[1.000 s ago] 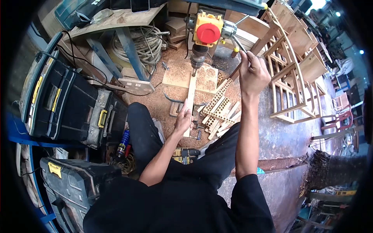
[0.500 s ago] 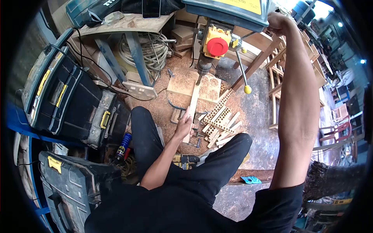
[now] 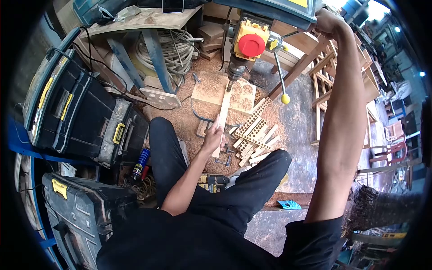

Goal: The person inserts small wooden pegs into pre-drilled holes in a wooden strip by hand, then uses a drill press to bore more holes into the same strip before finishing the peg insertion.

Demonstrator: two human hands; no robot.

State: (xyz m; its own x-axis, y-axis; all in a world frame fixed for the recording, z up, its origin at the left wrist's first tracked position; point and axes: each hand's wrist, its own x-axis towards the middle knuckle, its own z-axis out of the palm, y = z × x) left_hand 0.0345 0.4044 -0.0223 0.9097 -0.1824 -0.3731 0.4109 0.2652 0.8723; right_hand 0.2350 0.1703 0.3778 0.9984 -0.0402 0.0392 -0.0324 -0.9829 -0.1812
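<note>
My left hand (image 3: 213, 138) is wrapped around the near part of a long pale wooden strip (image 3: 224, 108). The strip's far end lies on a thick wooden board (image 3: 204, 92), right below the bit in the drill press chuck (image 3: 236, 69). Up at the right side of the drill press housing, my right hand (image 3: 328, 24) is closed. One spoke of the feed lever runs towards it, though the grip itself is partly hidden. Another feed lever arm (image 3: 280, 74) hangs down with a yellow knob. A red stop button (image 3: 251, 45) sits on the yellow switch box.
Drilled wooden strips (image 3: 253, 131) lie piled right of the board among wood shavings. Black toolboxes (image 3: 74, 105) stack at left. A coiled hose (image 3: 168, 54) sits under a small wooden table (image 3: 148, 23) bearing a phone. A yellow-black power tool (image 3: 212, 182) lies between my legs.
The whole view has shifted slightly, so things sit a little higher in the picture. Both hands keep their places, and the strip stays under the bit.
</note>
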